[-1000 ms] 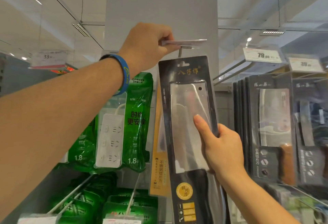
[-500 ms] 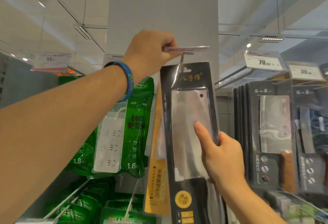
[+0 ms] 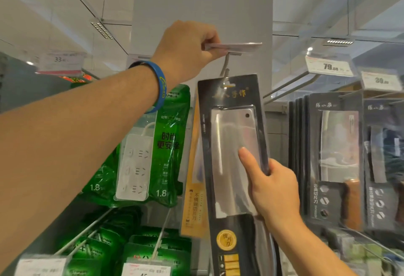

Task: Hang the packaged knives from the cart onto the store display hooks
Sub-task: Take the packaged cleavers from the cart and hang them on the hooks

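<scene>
The left hand (image 3: 188, 50) is up high. Its fingers are curled shut and pinch the near end of a flat price tag holder (image 3: 235, 46), which sticks out level to the right. A blue wristband (image 3: 160, 88) goes around that wrist.

The right hand (image 3: 273, 188) is lower down and holds the packaged knife (image 3: 235, 166) by its right edge. The thumb (image 3: 249, 164) lies flat on the clear front, and the other fingers wrap behind the pack, where they are hidden. The pack is long and black, with a shiny wide blade under clear plastic and a gold round sticker (image 3: 226, 240) near the bottom. It stands almost straight up, leaning a little.

The cut-out hole at the top of the pack is right at the tip of the display hook (image 3: 226, 63), a thin metal rod that comes down from under the tag holder. I cannot tell if the hook is through the hole.

Just behind the black pack, to the left, hangs a yellow knife pack (image 3: 193, 199). Farther left hang green power strip bags (image 3: 150, 144), with more green bags below them. To the right, other black knife packs (image 3: 336, 157) hang in a row under price tags (image 3: 328, 66). A grey pillar (image 3: 203, 2) stands far behind the hook.
</scene>
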